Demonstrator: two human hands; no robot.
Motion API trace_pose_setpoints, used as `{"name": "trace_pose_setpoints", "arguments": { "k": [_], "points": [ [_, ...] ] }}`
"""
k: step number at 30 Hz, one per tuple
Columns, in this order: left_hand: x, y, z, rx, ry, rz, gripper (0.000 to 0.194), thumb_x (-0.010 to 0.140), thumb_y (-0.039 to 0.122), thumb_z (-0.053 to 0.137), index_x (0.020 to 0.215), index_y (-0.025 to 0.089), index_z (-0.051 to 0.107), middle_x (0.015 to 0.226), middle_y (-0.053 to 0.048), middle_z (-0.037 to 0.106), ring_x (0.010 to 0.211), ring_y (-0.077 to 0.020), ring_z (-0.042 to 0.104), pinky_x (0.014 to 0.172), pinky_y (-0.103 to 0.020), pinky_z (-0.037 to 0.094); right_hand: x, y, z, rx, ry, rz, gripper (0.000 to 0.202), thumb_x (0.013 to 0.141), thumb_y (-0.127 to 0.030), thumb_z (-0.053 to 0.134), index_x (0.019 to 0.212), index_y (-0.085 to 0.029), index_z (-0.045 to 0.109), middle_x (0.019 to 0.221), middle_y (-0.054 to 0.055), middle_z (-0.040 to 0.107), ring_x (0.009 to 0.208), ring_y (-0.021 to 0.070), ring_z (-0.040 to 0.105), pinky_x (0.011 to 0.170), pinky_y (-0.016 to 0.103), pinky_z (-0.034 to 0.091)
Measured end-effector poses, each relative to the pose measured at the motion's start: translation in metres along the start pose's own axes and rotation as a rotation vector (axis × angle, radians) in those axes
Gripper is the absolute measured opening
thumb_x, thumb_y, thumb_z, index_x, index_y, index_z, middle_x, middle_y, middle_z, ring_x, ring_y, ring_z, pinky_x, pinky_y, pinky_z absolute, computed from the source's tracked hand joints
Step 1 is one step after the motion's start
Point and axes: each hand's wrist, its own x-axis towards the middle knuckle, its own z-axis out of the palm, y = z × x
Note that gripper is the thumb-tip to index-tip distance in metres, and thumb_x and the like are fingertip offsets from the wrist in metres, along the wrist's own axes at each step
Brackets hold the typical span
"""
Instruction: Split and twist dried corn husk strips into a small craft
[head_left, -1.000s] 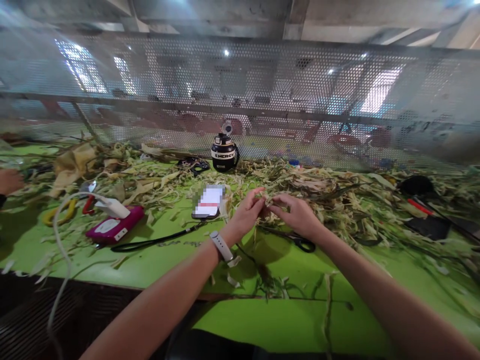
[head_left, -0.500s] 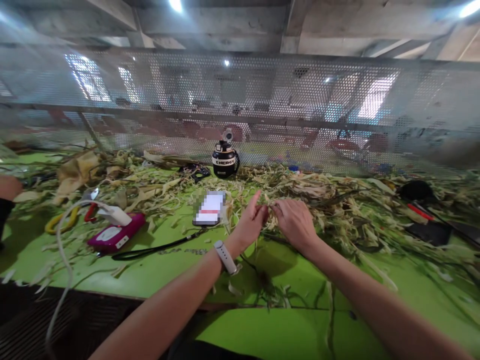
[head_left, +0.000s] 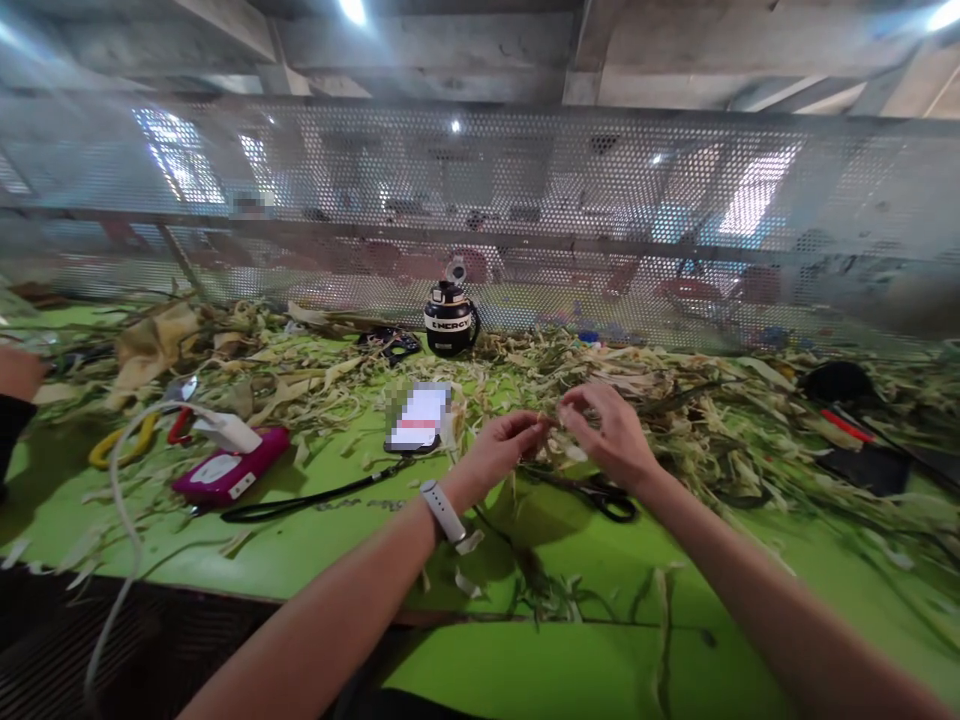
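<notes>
My left hand (head_left: 504, 446), with a white band on its wrist, is closed in a pinch over the green table (head_left: 330, 560). Just to its right, my right hand (head_left: 611, 432) has its fingers bent and pressed together. Something thin and pale shows between the two sets of fingertips, too small to name. Dry pale-green strips (head_left: 690, 430) lie behind and to the right of the hands. A pair of black scissors (head_left: 616, 502) rests on the table below my right hand, its blades partly hidden.
A phone (head_left: 421, 418) with a black strap lies left of my hands. Behind it stands a black bottle (head_left: 448, 325). A magenta power bank (head_left: 232, 468) with a white cable is at the left, near another person's arm (head_left: 16, 378). A perforated screen (head_left: 525, 200) spans the back.
My right hand has moved slightly right and its fingers have lifted. My left index finger, raised before, is now folded in. The scissors' handles have come into view.
</notes>
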Motion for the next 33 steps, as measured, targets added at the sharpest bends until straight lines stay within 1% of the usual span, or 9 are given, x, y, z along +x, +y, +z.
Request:
{"name": "trace_pose_setpoints", "arguments": {
  "k": [3,7,12,16,20,24,28,30,33],
  "points": [
    [0.001,-0.003,0.001,-0.023,-0.022,0.0,0.036,0.061,0.045,0.072,0.079,0.014,0.068,0.062,0.003,0.054,0.056,-0.0065,0.041,0.054,-0.02,0.031,0.005,0.01,0.004,0.253,-0.086,-0.001,0.019,0.08,-0.032,0.055,0.086,-0.019,0.067,0.101,0.009,0.064,0.097,0.021,0.058,0.085,0.034,0.043],
    [0.001,-0.005,0.0,-0.025,-0.028,-0.015,0.036,0.057,0.044,0.074,0.077,0.015,0.071,0.071,0.0,0.062,0.068,-0.0099,0.048,0.067,-0.022,0.035,0.003,0.016,0.017,0.478,-0.118,0.065,0.016,0.078,-0.033,0.058,0.076,-0.019,0.068,0.093,0.007,0.067,0.093,0.0199,0.06,0.083,0.033,0.045],
    [-0.002,-0.001,-0.002,0.008,-0.096,-0.112,0.032,0.057,0.042,0.076,0.071,0.013,0.071,0.063,0.0,0.059,0.062,-0.0087,0.045,0.061,-0.022,0.031,-0.004,0.002,0.021,0.314,0.032,0.157,0.015,0.079,-0.031,0.054,0.074,-0.019,0.063,0.079,0.005,0.065,0.082,0.0186,0.059,0.078,0.031,0.044],
    [-0.005,0.002,-0.001,0.018,-0.162,-0.155,0.035,0.057,0.043,0.075,0.071,0.011,0.07,0.058,0.002,0.054,0.056,-0.0065,0.039,0.055,-0.022,0.027,-0.002,-0.002,0.023,0.256,0.056,0.223,0.016,0.077,-0.031,0.052,0.073,-0.018,0.061,0.076,0.005,0.064,0.077,0.0183,0.058,0.071,0.029,0.044],
    [-0.004,-0.002,0.001,-0.041,-0.151,-0.165,0.035,0.058,0.045,0.074,0.068,0.012,0.064,0.053,0.005,0.046,0.049,-0.005,0.036,0.05,-0.022,0.025,0.003,0.007,0.019,0.354,-0.055,0.294,0.023,0.077,-0.038,0.052,0.075,-0.016,0.06,0.073,0.004,0.064,0.069,0.0165,0.057,0.064,0.027,0.043],
    [-0.001,-0.005,0.001,-0.121,0.003,-0.143,0.035,0.061,0.046,0.071,0.07,0.015,0.058,0.053,0.005,0.047,0.048,-0.0061,0.04,0.048,-0.021,0.028,0.008,0.013,0.004,0.344,-0.151,0.397,0.042,0.081,-0.053,0.044,0.071,-0.016,0.061,0.069,0.003,0.064,0.065,0.0147,0.057,0.059,0.024,0.041],
    [0.002,-0.005,-0.001,-0.119,0.089,-0.126,0.031,0.067,0.046,0.066,0.072,0.016,0.056,0.054,0.005,0.046,0.047,-0.006,0.04,0.047,-0.02,0.026,0.007,0.01,-0.003,0.401,-0.432,0.491,0.052,0.079,-0.061,0.043,0.053,-0.016,0.053,0.046,0.0,0.052,0.044,0.0108,0.049,0.046,0.023,0.037],
    [0.001,-0.004,-0.001,-0.103,0.083,-0.103,0.031,0.068,0.045,0.066,0.07,0.016,0.056,0.051,0.007,0.042,0.045,-0.0048,0.034,0.045,-0.02,0.021,0.005,0.008,0.0,0.46,-0.444,0.453,0.047,0.075,-0.059,0.051,0.052,-0.018,0.048,0.041,-0.004,0.046,0.038,0.0087,0.043,0.042,0.022,0.034],
    [0.0,0.0,0.0,-0.067,0.018,-0.116,0.036,0.064,0.046,0.069,0.061,0.014,0.054,0.045,0.008,0.032,0.042,-0.0032,0.023,0.044,-0.023,0.012,0.004,0.007,0.007,0.474,-0.334,0.407,0.041,0.076,-0.053,0.052,0.053,-0.019,0.046,0.041,-0.005,0.043,0.038,0.0083,0.04,0.042,0.021,0.035]
  ]
}}
